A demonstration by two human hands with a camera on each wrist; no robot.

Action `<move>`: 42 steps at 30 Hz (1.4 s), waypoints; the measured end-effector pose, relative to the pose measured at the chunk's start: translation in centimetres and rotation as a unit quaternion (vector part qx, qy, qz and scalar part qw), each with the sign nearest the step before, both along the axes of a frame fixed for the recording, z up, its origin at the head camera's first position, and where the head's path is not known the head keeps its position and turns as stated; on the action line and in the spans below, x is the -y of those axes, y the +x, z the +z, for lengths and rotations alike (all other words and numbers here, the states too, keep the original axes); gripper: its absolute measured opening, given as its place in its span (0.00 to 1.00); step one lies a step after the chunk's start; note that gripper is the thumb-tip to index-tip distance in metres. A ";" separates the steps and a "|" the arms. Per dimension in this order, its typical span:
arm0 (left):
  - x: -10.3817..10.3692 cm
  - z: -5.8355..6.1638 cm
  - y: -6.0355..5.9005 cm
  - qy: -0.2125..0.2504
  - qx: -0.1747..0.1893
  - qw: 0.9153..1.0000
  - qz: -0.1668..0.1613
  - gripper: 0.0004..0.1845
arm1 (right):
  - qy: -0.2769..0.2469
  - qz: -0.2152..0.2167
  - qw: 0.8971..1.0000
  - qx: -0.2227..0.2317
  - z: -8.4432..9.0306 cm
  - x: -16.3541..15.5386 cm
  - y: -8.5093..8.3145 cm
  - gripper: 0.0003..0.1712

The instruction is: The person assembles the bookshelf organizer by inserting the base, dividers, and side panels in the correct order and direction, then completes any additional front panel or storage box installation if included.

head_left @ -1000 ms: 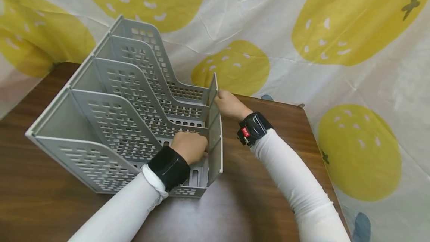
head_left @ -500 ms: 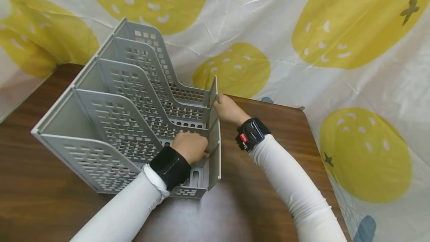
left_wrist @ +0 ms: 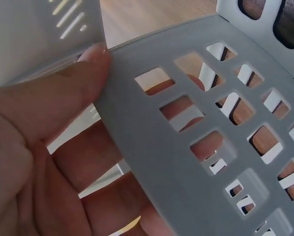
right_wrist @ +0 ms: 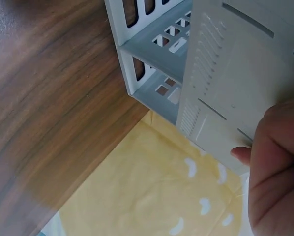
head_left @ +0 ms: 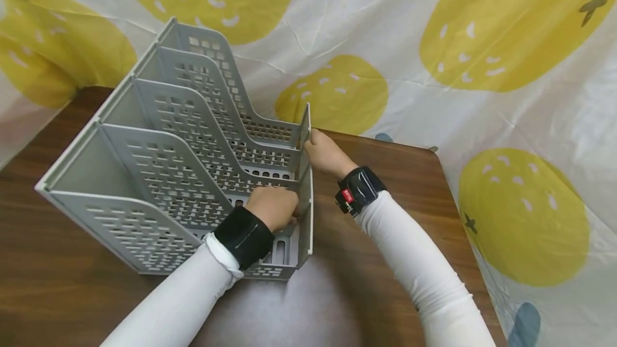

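A grey plastic file rack (head_left: pixel 159 138) with several perforated dividers stands on the brown wooden table (head_left: pixel 385 197). My left hand (head_left: pixel 276 209) reaches into a near slot and pinches the low end of a perforated divider (left_wrist: pixel 201 132), thumb (left_wrist: pixel 63 93) on one face and fingers behind it. My right hand (head_left: pixel 324 153) grips the top of the rack's flat front panel (head_left: pixel 306 186) near its far corner. In the right wrist view the fingers (right_wrist: pixel 277 167) press against that panel (right_wrist: pixel 230 73).
A white curtain with large yellow fruit prints (head_left: pixel 434 42) hangs behind and to the right of the table. The table's right corner (head_left: pixel 431 150) is close to my right arm. Bare wood lies in front of the rack.
The rack has shifted slightly left and toward me on the table. Both hands keep their holds on the divider and the front panel.
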State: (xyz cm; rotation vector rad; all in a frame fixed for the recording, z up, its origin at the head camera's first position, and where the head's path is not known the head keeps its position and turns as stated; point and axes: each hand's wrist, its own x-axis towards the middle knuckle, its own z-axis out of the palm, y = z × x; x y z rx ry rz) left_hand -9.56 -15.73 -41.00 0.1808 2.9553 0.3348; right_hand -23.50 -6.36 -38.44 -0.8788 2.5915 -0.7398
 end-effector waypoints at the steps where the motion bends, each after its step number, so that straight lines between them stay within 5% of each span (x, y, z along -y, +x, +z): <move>1: 0.0 0.1 0.0 0.000 -0.003 1.000 0.003 0.07 | 0.000 0.001 1.000 -0.003 0.1 0.0 -0.1 0.14; 13: 0.4 0.7 0.2 0.023 -0.001 1.000 0.006 0.09 | -0.056 -0.005 0.998 0.018 1.3 0.1 -0.8 0.13; 26: 0.3 0.6 0.2 0.035 0.010 0.999 0.013 0.09 | 0.003 0.014 1.000 -0.010 1.3 0.4 -0.6 0.10; 42: -0.1 0.5 0.2 0.045 0.017 0.999 0.012 0.09 | 0.015 0.016 1.000 -0.004 0.9 0.1 -0.1 0.11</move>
